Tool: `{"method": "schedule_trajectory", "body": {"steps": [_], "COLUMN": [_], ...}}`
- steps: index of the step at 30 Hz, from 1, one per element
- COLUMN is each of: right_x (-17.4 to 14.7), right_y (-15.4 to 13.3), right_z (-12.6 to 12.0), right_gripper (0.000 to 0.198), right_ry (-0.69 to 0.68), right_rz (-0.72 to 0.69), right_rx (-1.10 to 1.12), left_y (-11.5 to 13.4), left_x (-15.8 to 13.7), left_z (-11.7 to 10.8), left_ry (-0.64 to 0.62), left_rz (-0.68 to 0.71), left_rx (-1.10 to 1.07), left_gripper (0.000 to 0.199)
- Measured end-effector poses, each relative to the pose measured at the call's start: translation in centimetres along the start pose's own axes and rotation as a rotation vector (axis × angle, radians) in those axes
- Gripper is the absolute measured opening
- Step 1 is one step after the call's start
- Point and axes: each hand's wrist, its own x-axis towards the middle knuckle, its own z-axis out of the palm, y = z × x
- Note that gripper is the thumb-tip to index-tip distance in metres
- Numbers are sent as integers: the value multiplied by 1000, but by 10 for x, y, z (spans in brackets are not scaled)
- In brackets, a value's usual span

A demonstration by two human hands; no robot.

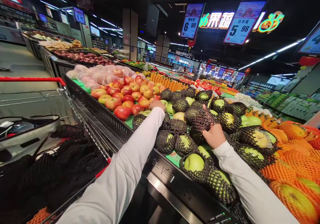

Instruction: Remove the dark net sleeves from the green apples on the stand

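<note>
My right hand [214,134] is closed round a green apple in a black foam net [198,116], thumb on the near side and a fingertip showing at the top. Several more green apples [194,163], most in black nets, lie piled about it. Farther left, my left hand [157,105] reaches down where the red apples [122,112] meet the green ones. Bare green apples [170,109] lie just right of it. Its fingers are hidden from me, so what it touches does not show.
A black display crate [105,115] edges the fruit. At left stands a shopping cart [32,79] holding black netting [62,164]. Fruit in orange nets [295,197] is heaped at right. Price signs [240,23] hang overhead.
</note>
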Motion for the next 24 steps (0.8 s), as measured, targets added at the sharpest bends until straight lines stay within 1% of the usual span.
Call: {"method": "schedule_trajectory", "body": {"steps": [1, 3, 5, 6, 7, 8, 9, 10, 11, 12, 14, 16, 18, 20, 22, 24], "right_x": [1, 1, 2, 2, 2, 2, 2, 3, 3, 3, 2, 2, 1, 1, 1, 1], "right_y": [2, 6, 11, 14, 15, 17, 18, 17, 16, 15, 9, 1, -6, -12, -15, -17], "right_z": [-1, -1, 0, 1, 1, 2, 3, 3, 4, 4, 4, 4, 3, 1, -1, -3], "right_gripper": [24, 21, 14, 11, 8, 6, 4, 5, 7, 9, 14, 24, 38, 52, 61, 66], "right_ry": [-7, 11, 42, 50, 55, 58, 58, 55, 49, 40, 29, 43, 102, 176, 245, 298], "right_rz": [6, -15, -67, -87, -102, -111, -114, -116, -120, -130, -156, -171, -174, -179, -191, -202], "right_rx": [-23, -59, -54, -45, -34, -22, -12, -8, -7, -9, -15, -3, 49, 111, 152, 156], "left_y": [1, 5, 12, 17, 22, 28, 34, 40, 45, 49, 54, 55, 53, 49, 45, 42], "left_x": [-2, -5, -8, -10, -12, -16, -21, -27, -35, -43, -62, -79, -90, -95, -95, -93], "left_z": [-3, -9, -14, -15, -15, -14, -12, -8, -4, 1, 13, 22, 29, 33, 36, 39], "left_ry": [26, 80, 151, 182, 190, 159, 76, -53, -208, -363, -604, -763, -884, -959, -980, -948], "left_rz": [-37, -70, 11, 78, 146, 196, 218, 212, 183, 152, 123, 125, 146, 182, 214, 234], "left_rx": [47, 141, 160, 109, 2, -160, -361, -568, -756, -897, -1050, -1089, -1059, -1007, -964, -924], "left_gripper": [49, 57, 65, 64, 59, 52, 46, 44, 46, 50, 56, 58, 61, 62, 62, 60]}}
